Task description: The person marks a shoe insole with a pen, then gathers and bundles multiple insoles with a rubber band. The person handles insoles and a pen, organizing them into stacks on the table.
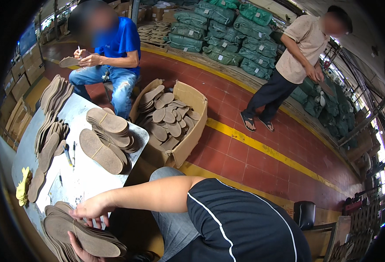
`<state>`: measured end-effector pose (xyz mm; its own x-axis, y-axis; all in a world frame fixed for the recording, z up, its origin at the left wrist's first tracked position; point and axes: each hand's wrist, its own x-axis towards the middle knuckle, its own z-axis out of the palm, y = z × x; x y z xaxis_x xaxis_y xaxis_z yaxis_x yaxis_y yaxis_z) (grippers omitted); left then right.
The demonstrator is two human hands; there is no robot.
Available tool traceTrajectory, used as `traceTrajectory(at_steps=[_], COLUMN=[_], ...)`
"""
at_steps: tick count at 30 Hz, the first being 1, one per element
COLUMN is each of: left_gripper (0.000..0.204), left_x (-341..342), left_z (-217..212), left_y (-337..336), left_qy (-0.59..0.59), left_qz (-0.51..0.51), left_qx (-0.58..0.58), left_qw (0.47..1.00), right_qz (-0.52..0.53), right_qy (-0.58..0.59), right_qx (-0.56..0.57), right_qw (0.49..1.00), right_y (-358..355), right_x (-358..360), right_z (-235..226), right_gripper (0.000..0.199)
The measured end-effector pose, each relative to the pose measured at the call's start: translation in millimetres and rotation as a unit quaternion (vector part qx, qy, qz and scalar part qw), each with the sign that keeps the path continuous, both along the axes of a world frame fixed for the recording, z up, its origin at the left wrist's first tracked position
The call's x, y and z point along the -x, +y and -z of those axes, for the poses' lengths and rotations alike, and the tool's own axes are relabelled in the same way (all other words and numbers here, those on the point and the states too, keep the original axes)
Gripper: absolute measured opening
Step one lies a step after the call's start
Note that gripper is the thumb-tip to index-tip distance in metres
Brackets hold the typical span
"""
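Note:
Beside the table's near edge, my left hand [80, 250] grips a thick bundle of brown shoe insoles [87, 239], its thumb lying over the top insole. A thin rubber band [74, 225] runs across this bundle. My right hand [92, 210] reaches over the bundle's far side. Its thumb and forefinger close at the end of the band, while the other fingers hang loosely apart. More insoles lie beneath and behind the bundle, partly hidden by it. Two banded insole bundles, a nearer one [100, 151] and a farther one [108, 121], rest farther along the table.
The table [136, 131] also bears loose insole stacks [55, 98], a cutter [67, 154], pens and yellow gloves [23, 187]. Behind it stands a cardboard box [192, 137] of insoles. A seated person [114, 48] writes on an insole; another person [295, 56] stands near green sacks [218, 32].

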<state>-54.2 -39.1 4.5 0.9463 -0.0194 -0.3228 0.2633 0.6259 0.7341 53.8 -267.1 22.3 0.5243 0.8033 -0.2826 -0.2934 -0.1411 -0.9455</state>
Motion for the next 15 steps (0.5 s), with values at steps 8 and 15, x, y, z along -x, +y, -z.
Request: traceTrajectory(at_steps=[8,15], left_gripper=[0.065,0.064], left_x=[-11.2,-12.7], left_z=[20.2,29.3], left_y=[11.5,15.8], left_qy=[0.038,0.023], left_qz=[-0.049,-0.031], left_qx=[0.038,0.031], left_qw=[0.997,0.999], right_qz=[-0.041,-0.052], right_qy=[-0.084,-0.093], right_qx=[0.006,0.016], right_qw=[0.996,0.994], right_y=[8.2,5.9], right_x=[27.7,23.5], right_z=[-3.7,-3.9], right_gripper=[0.095,0.101])
